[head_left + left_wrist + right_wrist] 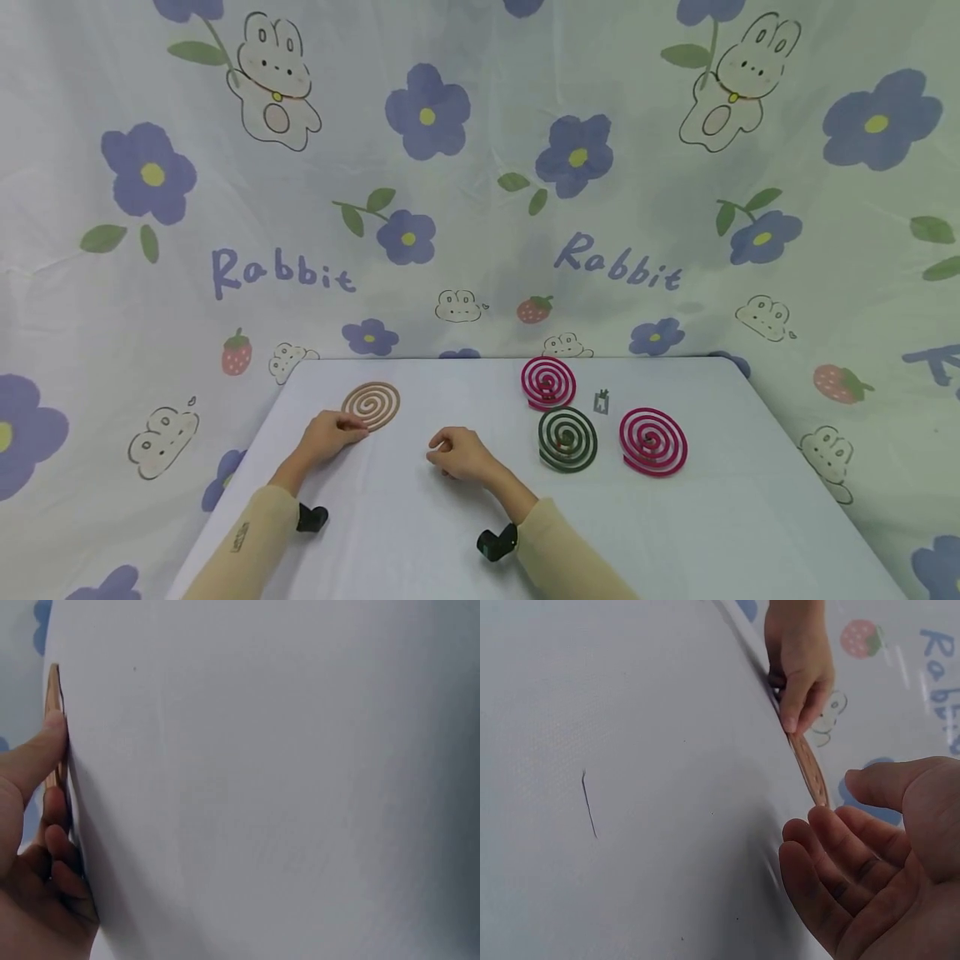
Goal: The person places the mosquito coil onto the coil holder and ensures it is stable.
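Observation:
A tan mosquito coil [371, 405] lies at the table's left back. My left hand [328, 437] pinches its near edge, thumb on top; the left wrist view has the coil [52, 694] edge-on at far left. To the right of it, my right hand [461, 456] hovers over the table with loosely bent fingers and holds nothing. In the right wrist view this hand [877, 862] has its palm showing, apart from the tan coil [808, 769]. Where the left fingertips go under the coil is partly hidden.
On the right lie two magenta coils [548, 383] and a dark green coil [567, 439], close to one magenta one. A small metal coil stand [602, 402] lies between them. The white table [420, 533] ends at a rabbit-print cloth [480, 275].

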Demonstrator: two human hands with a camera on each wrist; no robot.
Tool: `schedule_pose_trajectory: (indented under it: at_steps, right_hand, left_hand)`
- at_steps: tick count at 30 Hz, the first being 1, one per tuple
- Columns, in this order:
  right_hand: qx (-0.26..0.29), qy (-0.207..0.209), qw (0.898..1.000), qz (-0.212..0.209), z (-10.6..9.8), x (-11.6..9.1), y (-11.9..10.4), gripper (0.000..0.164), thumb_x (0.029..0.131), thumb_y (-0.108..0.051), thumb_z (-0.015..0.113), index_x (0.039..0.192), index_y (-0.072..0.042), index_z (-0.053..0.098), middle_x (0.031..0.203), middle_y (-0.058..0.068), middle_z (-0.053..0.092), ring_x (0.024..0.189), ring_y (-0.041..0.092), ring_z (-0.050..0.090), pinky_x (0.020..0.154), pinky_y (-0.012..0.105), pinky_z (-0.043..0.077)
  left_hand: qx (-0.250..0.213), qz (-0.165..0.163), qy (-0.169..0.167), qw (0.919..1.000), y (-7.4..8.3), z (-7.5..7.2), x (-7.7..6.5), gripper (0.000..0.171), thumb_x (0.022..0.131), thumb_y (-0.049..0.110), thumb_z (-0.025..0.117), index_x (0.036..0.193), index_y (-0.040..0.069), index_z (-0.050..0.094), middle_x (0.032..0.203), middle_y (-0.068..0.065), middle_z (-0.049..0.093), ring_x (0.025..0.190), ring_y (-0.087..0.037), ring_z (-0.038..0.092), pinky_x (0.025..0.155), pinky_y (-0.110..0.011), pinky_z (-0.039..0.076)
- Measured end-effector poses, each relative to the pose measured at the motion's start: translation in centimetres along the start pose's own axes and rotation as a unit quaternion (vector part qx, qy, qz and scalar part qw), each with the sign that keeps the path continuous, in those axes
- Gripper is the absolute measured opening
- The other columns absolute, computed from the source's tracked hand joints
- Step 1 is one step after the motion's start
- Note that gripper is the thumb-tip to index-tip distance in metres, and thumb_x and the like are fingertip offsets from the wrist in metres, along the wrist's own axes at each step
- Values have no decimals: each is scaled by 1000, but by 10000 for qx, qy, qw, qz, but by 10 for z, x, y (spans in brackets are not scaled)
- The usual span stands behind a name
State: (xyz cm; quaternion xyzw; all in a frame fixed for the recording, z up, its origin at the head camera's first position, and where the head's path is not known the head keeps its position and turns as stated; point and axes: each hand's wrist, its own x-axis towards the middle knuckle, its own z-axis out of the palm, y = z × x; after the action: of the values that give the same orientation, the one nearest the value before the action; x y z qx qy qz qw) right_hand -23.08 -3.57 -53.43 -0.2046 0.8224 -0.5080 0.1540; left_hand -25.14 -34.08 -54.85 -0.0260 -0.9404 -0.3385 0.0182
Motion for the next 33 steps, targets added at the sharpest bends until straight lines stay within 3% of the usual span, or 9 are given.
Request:
schedule_pose_trajectory:
  at_steps: [12,33]
  right_hand:
    - [-72,-3,10000,-56,2,0,5,12,89,-16,70,97,-7,67,68,-3,60,53,11,57,48,25,49]
    - [-42,-83,10000,-28,4,8,10,11,90,-16,70,97,-8,67,68,-2,60,53,12,58,48,27,49]
  left_hand:
    - [-44,-112,-147,9998,16,6,-16,8,82,22,79,86,15,76,79,6,67,77,-15,56,71,-34,44]
    - [-7,82,-175,9998,29,21,-32,8,78,21,82,82,18,76,72,7,61,67,-13,51,61,-29,41]
